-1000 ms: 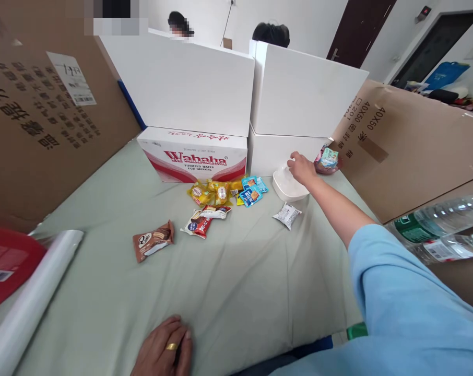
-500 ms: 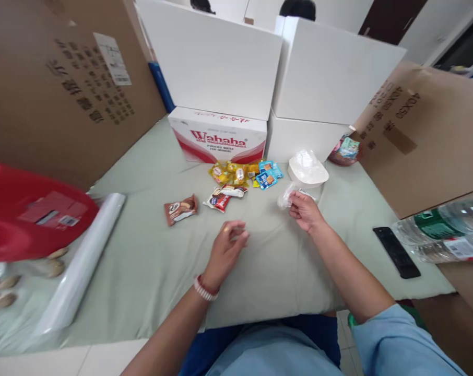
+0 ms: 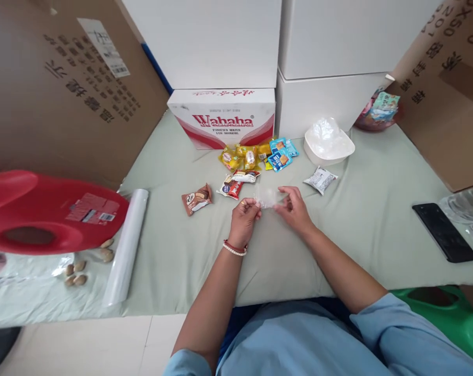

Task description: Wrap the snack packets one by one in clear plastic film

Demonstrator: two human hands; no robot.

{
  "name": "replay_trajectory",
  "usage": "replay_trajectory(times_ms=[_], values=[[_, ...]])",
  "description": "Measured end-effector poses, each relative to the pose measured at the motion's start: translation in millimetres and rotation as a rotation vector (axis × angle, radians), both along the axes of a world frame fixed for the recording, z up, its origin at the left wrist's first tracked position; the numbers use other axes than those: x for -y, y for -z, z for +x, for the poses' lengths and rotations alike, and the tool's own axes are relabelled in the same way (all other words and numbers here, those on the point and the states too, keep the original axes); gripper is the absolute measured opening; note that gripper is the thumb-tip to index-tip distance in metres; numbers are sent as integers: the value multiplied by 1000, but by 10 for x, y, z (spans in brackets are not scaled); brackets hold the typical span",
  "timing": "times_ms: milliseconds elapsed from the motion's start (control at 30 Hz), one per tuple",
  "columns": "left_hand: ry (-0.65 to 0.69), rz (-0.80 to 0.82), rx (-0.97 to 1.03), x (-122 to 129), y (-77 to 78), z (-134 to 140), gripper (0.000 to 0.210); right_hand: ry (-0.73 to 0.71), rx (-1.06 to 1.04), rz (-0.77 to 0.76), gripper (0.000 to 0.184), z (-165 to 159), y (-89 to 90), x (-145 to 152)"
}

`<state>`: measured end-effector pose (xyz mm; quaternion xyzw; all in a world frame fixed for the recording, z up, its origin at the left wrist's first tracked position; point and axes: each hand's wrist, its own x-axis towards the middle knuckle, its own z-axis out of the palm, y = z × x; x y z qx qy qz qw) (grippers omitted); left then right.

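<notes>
Between my hands is a small, crumpled, see-through plastic bag [image 3: 267, 197]. My left hand [image 3: 243, 219] pinches its left end. At its right end, my right hand [image 3: 295, 211] holds the edge between thumb and fingers. Just beyond my left hand lie red-and-white snack packets [image 3: 236, 183], with a brown snack packet [image 3: 197, 199] to the left. Behind them are several yellow-wrapped snacks [image 3: 246, 156] and blue snack packets [image 3: 281, 155]. A silver-grey packet [image 3: 321, 180] rests beyond my right hand, in front of a white bowl [image 3: 328, 154] with clear plastic in it.
A Wahaha carton [image 3: 224, 122] and white boxes [image 3: 330, 99] stand at the back. Left are a red jug [image 3: 60, 209], a plastic film roll [image 3: 127, 248] and several brown nuts [image 3: 78, 274]. At right lie a phone [image 3: 444, 232] and clear bottles [image 3: 461, 211].
My right hand has brought the clear plastic bag left and nearer to me. My left hand has closed on its other end. The silver-grey packet now shows fully; the view has tilted down.
</notes>
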<state>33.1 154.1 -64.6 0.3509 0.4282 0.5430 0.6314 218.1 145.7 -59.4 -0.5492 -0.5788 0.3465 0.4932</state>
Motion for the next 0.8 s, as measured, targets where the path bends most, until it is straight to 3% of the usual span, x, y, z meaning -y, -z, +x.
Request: replay_trajectory(times_ms=[100,167,267,333,400,500,633,700,800], values=[[6,2,60,10,-19,-20,36,-32,6,-27,43,-10,-2,-8],[-16,-2,113,3,-32,-65,35,21,-135,-110,31,25,22,-56],[-41,-38,178,-29,-51,-150,36,59,-428,-226,36,119,47,-137],[-54,-83,231,-51,-58,-185,38,36,-508,-264,42,174,34,-151],[-57,-116,267,-63,-58,-190,39,86,-425,-209,41,198,-10,-114],[-41,-120,248,-56,-45,-155,43,174,-34,34,41,170,-107,4],[-42,-122,201,-32,-41,-95,53,-61,412,226,42,75,-149,98],[-33,-123,199,-23,-53,-80,55,-145,465,207,27,48,-111,84],[12,-117,234,-9,-74,-72,52,-125,369,129,28,59,-55,39]])
